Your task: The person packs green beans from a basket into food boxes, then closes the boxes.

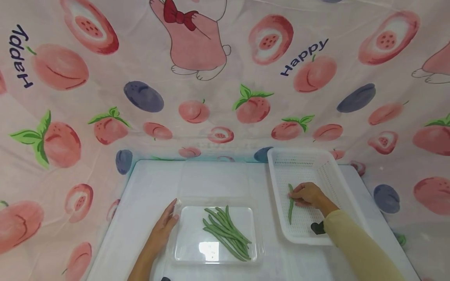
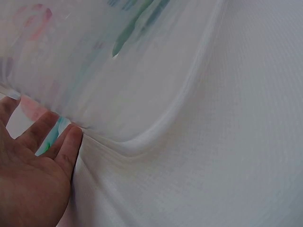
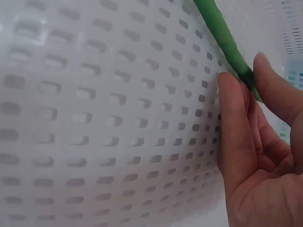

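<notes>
A single green bean (image 1: 290, 210) is pinched between the thumb and fingers of my right hand (image 1: 309, 195), inside a white perforated plastic basket (image 1: 275, 183). The right wrist view has this green bean (image 3: 220, 33) slanting up from the fingertips, beside the slotted basket wall. To the left stands a clear plastic container (image 1: 193, 234) with a bunch of green beans (image 1: 228, 232) lying in its right half. My left hand (image 1: 165, 222) touches the container's left rim with fairly straight fingers. In the left wrist view, those fingertips (image 2: 71, 137) rest against the edge.
Both containers stand on a white table (image 1: 151, 179), the basket to the right of the clear one. Behind and around the table hangs a pink fruit-patterned cloth (image 1: 218, 89). A dark piece (image 1: 318, 227) sits at the right wrist.
</notes>
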A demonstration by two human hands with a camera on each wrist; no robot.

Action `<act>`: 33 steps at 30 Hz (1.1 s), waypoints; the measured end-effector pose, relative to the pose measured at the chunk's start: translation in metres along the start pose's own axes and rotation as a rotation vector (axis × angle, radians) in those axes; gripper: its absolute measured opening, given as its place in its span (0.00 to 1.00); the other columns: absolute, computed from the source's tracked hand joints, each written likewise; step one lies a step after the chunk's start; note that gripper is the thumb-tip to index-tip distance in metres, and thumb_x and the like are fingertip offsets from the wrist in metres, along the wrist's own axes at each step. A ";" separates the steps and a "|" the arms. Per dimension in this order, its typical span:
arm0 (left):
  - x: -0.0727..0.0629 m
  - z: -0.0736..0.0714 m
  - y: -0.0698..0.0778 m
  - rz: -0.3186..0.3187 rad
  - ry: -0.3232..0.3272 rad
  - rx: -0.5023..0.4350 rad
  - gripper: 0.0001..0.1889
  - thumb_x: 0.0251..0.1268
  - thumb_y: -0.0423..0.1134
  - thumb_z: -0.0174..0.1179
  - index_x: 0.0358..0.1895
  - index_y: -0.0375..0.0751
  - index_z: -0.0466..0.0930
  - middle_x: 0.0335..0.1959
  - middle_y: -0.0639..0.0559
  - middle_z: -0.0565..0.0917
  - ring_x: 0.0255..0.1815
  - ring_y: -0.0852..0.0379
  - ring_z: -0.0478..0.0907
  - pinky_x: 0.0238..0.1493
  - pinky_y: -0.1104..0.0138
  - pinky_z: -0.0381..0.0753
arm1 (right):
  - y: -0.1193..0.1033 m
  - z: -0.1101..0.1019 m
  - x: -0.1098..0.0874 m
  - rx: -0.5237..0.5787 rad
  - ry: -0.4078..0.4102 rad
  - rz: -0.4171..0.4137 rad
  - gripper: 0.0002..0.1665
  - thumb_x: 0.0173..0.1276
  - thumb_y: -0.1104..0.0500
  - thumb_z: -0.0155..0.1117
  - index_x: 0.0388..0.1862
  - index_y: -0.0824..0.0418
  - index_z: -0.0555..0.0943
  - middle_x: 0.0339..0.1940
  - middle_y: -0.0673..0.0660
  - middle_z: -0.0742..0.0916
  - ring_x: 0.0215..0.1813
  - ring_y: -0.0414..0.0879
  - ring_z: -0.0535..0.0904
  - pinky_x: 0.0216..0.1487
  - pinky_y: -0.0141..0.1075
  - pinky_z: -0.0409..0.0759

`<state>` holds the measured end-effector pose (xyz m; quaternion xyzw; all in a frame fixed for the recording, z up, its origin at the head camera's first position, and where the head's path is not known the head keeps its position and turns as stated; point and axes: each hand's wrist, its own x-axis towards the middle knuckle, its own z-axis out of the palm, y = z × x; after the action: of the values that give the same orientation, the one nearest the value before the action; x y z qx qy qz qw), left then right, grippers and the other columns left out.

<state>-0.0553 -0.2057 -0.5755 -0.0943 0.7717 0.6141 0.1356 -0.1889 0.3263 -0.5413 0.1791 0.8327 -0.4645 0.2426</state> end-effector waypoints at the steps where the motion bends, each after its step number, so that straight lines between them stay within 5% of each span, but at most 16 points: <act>1: 0.000 0.000 0.000 0.003 -0.003 0.002 0.30 0.77 0.62 0.51 0.78 0.76 0.55 0.82 0.47 0.61 0.78 0.31 0.63 0.60 0.37 0.81 | 0.000 0.000 -0.001 -0.004 0.000 -0.004 0.23 0.62 0.62 0.77 0.48 0.71 0.76 0.31 0.55 0.85 0.30 0.42 0.84 0.33 0.35 0.89; 11: 0.001 0.000 -0.001 0.002 -0.001 0.002 0.31 0.77 0.62 0.50 0.79 0.75 0.55 0.82 0.48 0.60 0.79 0.32 0.62 0.61 0.37 0.80 | -0.004 -0.002 -0.003 -0.011 -0.013 -0.010 0.23 0.63 0.63 0.76 0.49 0.71 0.75 0.32 0.55 0.86 0.31 0.42 0.84 0.33 0.34 0.88; 33: 0.002 0.000 -0.002 -0.003 0.003 0.008 0.31 0.76 0.63 0.51 0.79 0.76 0.55 0.83 0.49 0.58 0.80 0.33 0.59 0.63 0.36 0.78 | -0.008 -0.018 -0.012 0.144 -0.233 -0.064 0.27 0.74 0.63 0.64 0.64 0.74 0.67 0.40 0.57 0.86 0.38 0.42 0.86 0.43 0.36 0.90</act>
<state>-0.0563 -0.2061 -0.5784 -0.0959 0.7743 0.6106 0.1358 -0.1877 0.3368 -0.5210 0.1141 0.7687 -0.5482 0.3092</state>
